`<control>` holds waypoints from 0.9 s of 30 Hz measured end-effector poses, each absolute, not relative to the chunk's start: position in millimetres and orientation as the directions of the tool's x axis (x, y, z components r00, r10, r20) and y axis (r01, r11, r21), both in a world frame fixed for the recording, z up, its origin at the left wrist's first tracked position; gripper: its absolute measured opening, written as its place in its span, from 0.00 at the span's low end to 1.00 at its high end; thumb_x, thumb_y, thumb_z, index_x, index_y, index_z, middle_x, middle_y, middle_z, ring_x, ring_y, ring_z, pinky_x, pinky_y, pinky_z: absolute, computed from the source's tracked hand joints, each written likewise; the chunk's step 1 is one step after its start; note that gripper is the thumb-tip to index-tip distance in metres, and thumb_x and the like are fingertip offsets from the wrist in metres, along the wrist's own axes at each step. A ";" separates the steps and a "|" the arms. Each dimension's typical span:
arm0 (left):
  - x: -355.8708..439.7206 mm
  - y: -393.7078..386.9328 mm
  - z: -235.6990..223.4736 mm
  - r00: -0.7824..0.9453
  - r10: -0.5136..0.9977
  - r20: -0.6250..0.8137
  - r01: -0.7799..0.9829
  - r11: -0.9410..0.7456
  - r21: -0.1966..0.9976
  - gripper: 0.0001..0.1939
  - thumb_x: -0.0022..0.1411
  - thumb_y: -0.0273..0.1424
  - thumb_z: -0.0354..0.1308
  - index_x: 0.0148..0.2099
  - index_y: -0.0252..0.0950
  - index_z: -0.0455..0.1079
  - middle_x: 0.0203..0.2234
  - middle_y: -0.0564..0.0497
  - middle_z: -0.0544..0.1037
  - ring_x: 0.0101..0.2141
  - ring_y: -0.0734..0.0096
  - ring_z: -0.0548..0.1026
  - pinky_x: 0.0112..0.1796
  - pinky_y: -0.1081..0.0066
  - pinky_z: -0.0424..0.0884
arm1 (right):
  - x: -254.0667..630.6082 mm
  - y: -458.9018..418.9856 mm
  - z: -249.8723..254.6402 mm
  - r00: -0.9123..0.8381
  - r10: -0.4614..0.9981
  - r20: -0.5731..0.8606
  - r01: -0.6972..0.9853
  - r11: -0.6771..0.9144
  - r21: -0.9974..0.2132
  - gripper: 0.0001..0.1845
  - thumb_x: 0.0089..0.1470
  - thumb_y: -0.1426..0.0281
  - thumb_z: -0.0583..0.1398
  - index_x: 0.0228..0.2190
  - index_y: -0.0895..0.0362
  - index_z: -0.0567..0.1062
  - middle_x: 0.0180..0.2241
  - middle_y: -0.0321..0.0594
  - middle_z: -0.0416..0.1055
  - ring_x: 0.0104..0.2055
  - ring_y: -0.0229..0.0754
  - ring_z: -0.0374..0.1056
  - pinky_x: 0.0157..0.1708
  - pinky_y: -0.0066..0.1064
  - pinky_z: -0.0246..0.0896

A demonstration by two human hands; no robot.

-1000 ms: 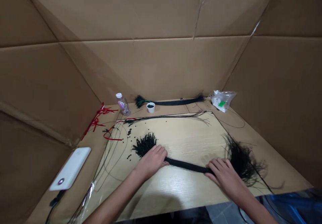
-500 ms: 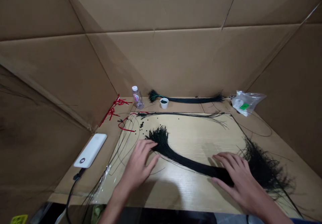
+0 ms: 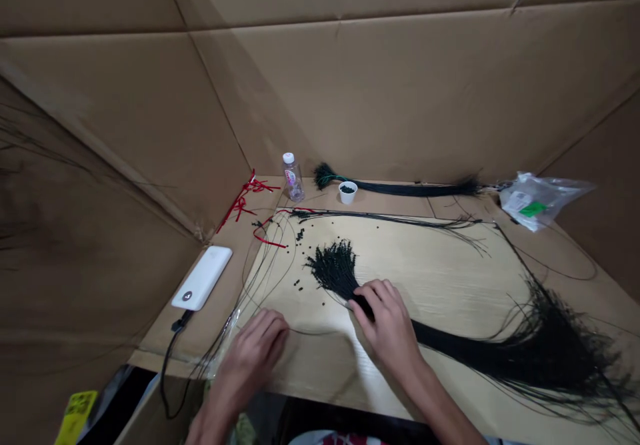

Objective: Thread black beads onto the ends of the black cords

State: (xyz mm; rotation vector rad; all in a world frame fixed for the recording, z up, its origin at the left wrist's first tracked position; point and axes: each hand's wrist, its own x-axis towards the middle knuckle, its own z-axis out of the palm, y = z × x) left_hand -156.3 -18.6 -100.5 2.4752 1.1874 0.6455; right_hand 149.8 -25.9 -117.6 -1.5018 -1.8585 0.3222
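I am reading the head view from my station, and the right hand [image 3: 386, 328] has a clenched grip on the black cord bundle [image 3: 465, 341], its fingers wrapped over the strands just below the bundle's tufted end [image 3: 333, 268]. The bundle is lying across the pale wood table [image 3: 440, 258], running from that tuft, under the hand, to a frayed black mass [image 3: 550, 345] beyond the table's right edge. The left hand [image 3: 253, 355] is holding nothing: its grip is released, with the fingers loosely curled near the table's front edge.

At the back, a white paper cup [image 3: 347, 193] is holding black beads, and loose black beads [image 3: 300, 235] are lying on the table to the left of the tuft. A clear plastic bottle [image 3: 293, 177] is standing to the left of the cup, and I cannot tell what is in it. A second black cord bundle [image 3: 405, 188] is lying just behind the cup. On the far right, a clear plastic bag [image 3: 533, 201] with a green label is lying crumpled, its contents too unclear for me to tell.
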 end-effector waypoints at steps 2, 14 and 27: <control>-160.3 -12.9 -95.1 0.529 0.813 0.243 0.689 -0.579 0.436 0.08 0.82 0.29 0.55 0.46 0.40 0.74 0.40 0.49 0.79 0.42 0.63 0.76 0.45 0.64 0.70 | 142.9 -16.2 -122.2 -0.034 0.934 0.357 0.751 0.259 -0.607 0.05 0.74 0.70 0.61 0.44 0.56 0.78 0.42 0.48 0.76 0.46 0.59 0.69 0.49 0.51 0.65; -65.5 5.3 -80.4 0.206 0.960 0.187 0.551 -0.272 0.789 0.15 0.76 0.39 0.62 0.36 0.39 0.76 0.30 0.52 0.77 0.32 0.67 0.73 0.36 0.68 0.65 | 136.3 -4.2 -115.5 0.164 0.939 0.304 0.581 0.157 -0.799 0.09 0.69 0.70 0.62 0.37 0.53 0.83 0.39 0.45 0.78 0.45 0.56 0.73 0.47 0.45 0.68; 2.6 35.6 -81.6 0.190 0.916 -0.354 -0.229 0.392 0.891 0.34 0.49 0.58 0.80 0.41 0.31 0.85 0.28 0.46 0.82 0.22 0.77 0.72 0.24 0.77 0.64 | 142.1 -12.2 -77.3 0.196 0.963 0.186 0.211 0.144 -0.967 0.15 0.75 0.56 0.61 0.40 0.53 0.78 0.38 0.39 0.80 0.40 0.48 0.79 0.42 0.35 0.73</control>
